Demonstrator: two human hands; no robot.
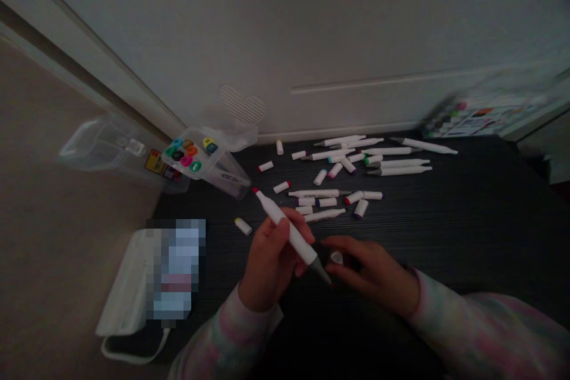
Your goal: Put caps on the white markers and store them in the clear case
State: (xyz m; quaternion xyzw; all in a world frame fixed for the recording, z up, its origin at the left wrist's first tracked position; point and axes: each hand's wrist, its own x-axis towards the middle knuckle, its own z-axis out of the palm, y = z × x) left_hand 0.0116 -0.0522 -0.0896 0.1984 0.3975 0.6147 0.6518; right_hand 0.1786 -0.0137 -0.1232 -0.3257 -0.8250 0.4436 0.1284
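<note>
My left hand [265, 264] is closed around a white double-ended marker [296, 240]. Both its ends are bare: a broad red tip points up and left, and the grey end has a fine tip pointing down and right. Close to that grey end, my right hand [378, 276] pinches a small marker cap [336, 257] between thumb and fingers; its pale round end faces me. Loose caps lie beyond my hands, among them one with a yellow end [243, 226] and one with a red end [282, 187]. Several uncapped markers, including a white one [320, 193], lie around them.
A clear marker case [229, 175] holding several markers stands at the back left of the dark table [467, 219], beside a clear lid [100, 142]. At left lies a white device with a cable [127, 285], partly pixelated. A printed box [485, 116] leans at back right against the white panel [356, 41].
</note>
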